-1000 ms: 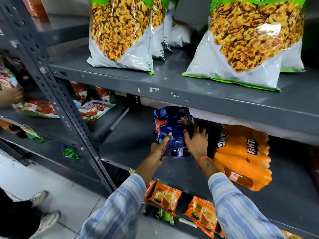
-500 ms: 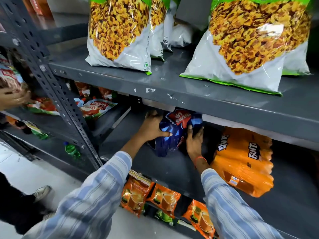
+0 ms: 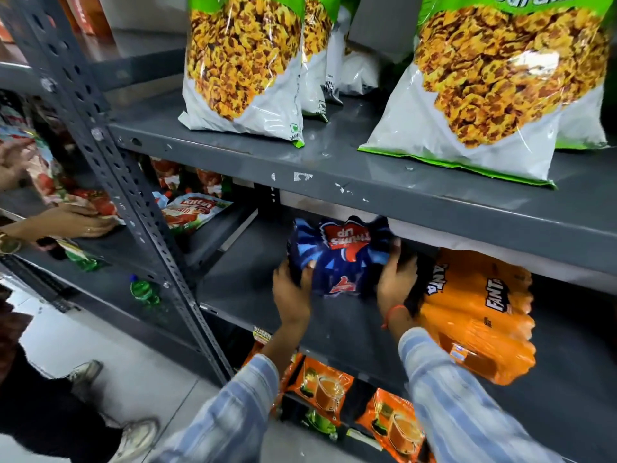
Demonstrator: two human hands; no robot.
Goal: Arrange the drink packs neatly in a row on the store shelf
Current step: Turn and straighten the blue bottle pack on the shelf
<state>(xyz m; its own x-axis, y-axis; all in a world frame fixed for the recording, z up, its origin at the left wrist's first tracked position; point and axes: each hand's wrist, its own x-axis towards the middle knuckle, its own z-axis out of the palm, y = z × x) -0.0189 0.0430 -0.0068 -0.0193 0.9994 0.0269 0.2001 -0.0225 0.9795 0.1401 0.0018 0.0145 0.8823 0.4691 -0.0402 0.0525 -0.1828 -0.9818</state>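
I note the shelf point(image 3: 334, 182) is grey painted metal, chipped and semi-matt. The blue drink pack point(image 3: 340, 262) and orange drink pack point(image 3: 480, 315) wear glossy, crinkled plastic film.

On the blue drink pack point(image 3: 337, 259) you hold on the middle shelf point(image 3: 253, 289), the red label reads "Thums Up", upside down. Just right of that pack, the orange drink pack point(image 3: 477, 315) shows "FANTA" twice in dark letters. Above and to its right, the large snack bag point(image 3: 494, 85) shows partial white letters, roughly "Saralm". Left of it, a red pouch point(image 3: 195, 212) carries unclear upside-down lettering.
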